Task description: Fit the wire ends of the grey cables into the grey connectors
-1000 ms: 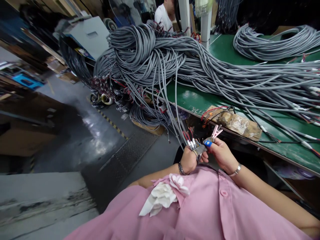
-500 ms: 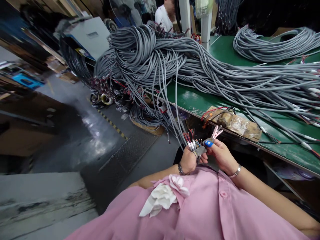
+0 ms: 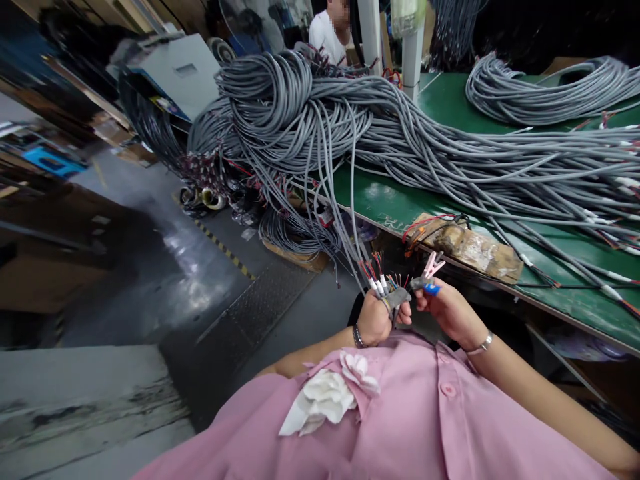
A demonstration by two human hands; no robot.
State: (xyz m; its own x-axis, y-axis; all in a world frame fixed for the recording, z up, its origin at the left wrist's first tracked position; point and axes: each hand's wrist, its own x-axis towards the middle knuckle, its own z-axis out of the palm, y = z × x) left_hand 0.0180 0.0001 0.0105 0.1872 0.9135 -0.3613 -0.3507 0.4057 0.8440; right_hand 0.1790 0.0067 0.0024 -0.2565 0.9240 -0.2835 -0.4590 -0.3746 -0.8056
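My left hand (image 3: 374,321) is closed around several grey cables whose ends point up. White sleeves (image 3: 379,287) sit near the ends, and thin coloured wires (image 3: 376,263) fan out above them. A grey wrap covers my left thumb (image 3: 399,298). Just to the right, my right hand (image 3: 451,312) has its fingers curled together, with blue tape (image 3: 431,289) and a grey wrap on its digits. Whatever is pinched there is too small to make out. A pink clip (image 3: 432,267) stands right above those fingertips, at the bench edge.
A large heap of grey cables (image 3: 280,93) lies over the green bench (image 3: 380,193). A taped cardboard piece (image 3: 475,250) rests on its front edge. Another cable coil (image 3: 545,90) is at back right. A person in white (image 3: 327,37) is behind the bench.
My right hand has shifted right, away from the cable ends, and its blue-taped digit has turned. My left hand moved slightly left with the cables. The pink clip stayed put.
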